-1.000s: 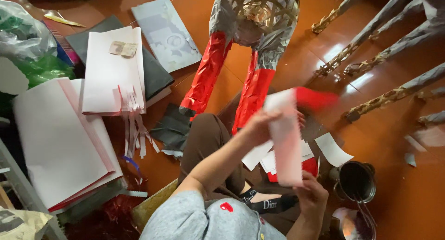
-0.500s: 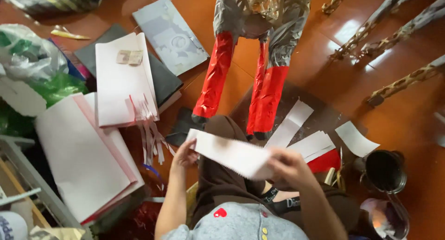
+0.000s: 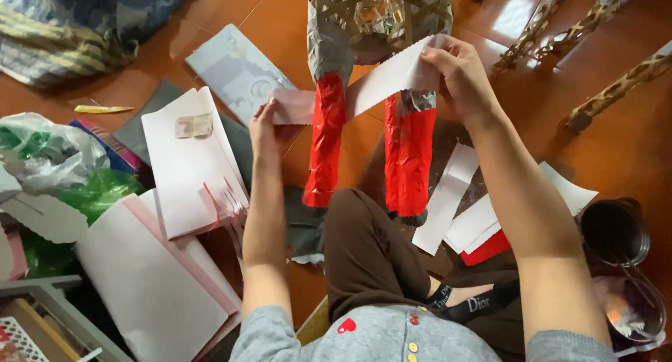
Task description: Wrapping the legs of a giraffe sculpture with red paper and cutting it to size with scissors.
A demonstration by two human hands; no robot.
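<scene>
two hands hold one white strip (image 3: 364, 89) stretched across the lantern frame (image 3: 381, 19), which sits at twelve o'clock from the person's lap. the left hand (image 3: 269, 128) pinches the strip's lower end at about ten o'clock of the knee; the right hand (image 3: 458, 72) grips the upper end at one o'clock, fingers closed over the zigzag edge. the strip lies over the top of the red tails (image 3: 364, 145), which hang from the frame's grey skirt down toward the knee.

judging by how things lie, the frame is partly dressed: grey covering and two red tails are on, yet the bamboo lattice at the top is bare. the strip looks held against the body, not fixed; no glue can be seen on it.

several more white strips (image 3: 462, 208) lie at three o'clock of the knee, over a red piece, so more seems left to add. a dark pot (image 3: 616, 232) stands at four o'clock. white sheets (image 3: 185, 173), one with a fringed edge, lie at nine o'clock, with a green bag (image 3: 63, 173) beyond them.
</scene>
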